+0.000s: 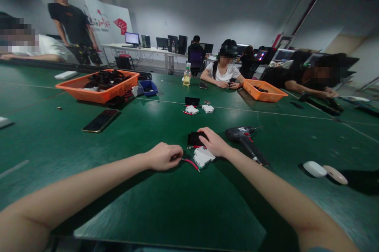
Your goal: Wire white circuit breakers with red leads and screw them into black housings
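Note:
My left hand (166, 156) is closed, its fingertips pinching one end of a short red wire (192, 162). The wire's other end, with a metal tip, lies by a white plastic housing (203, 157) on the green table. My right hand (215, 142) has thumb and fingers around the right side of a flat black panel (194, 138), just behind the housing. A second red wire (195, 147) with a ring terminal runs between panel and housing. To the right of my right hand lies a cordless screwdriver (245, 141), its bit pointing away to the right.
Farther back are another black panel (192, 101) and white housings (208, 108). A phone (101, 121) and a filled orange basket (97, 90) stand left; another orange basket (265, 92) is back right. White and pink oval objects (314, 169) lie right. Other people sit around the table.

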`<state>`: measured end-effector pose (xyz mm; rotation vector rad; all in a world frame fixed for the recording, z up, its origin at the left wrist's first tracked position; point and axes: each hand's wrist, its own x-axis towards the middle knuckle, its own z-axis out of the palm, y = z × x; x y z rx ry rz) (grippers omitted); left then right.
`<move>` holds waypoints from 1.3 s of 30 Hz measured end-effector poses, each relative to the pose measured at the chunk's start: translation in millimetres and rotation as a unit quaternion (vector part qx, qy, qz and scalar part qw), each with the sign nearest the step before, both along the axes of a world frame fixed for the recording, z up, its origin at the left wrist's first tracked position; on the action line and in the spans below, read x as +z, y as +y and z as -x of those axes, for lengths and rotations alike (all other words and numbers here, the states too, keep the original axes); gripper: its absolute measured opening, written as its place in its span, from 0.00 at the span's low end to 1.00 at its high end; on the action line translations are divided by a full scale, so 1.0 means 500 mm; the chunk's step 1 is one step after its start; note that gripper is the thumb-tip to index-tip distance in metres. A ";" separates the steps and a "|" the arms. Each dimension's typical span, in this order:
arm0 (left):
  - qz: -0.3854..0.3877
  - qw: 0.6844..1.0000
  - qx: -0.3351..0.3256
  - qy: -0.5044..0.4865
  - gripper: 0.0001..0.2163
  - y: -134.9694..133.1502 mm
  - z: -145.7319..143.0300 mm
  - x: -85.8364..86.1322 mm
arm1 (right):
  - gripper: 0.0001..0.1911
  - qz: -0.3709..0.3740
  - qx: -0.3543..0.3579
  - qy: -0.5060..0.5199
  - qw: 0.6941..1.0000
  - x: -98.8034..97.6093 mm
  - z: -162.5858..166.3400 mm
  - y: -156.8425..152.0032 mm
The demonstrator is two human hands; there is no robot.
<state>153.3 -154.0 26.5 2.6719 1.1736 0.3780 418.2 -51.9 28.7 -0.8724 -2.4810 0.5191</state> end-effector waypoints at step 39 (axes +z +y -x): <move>-0.009 1.000 0.000 0.022 0.09 -0.001 -0.001 0.006 | 0.32 -0.055 0.049 -0.171 0.983 0.145 -0.078 0.001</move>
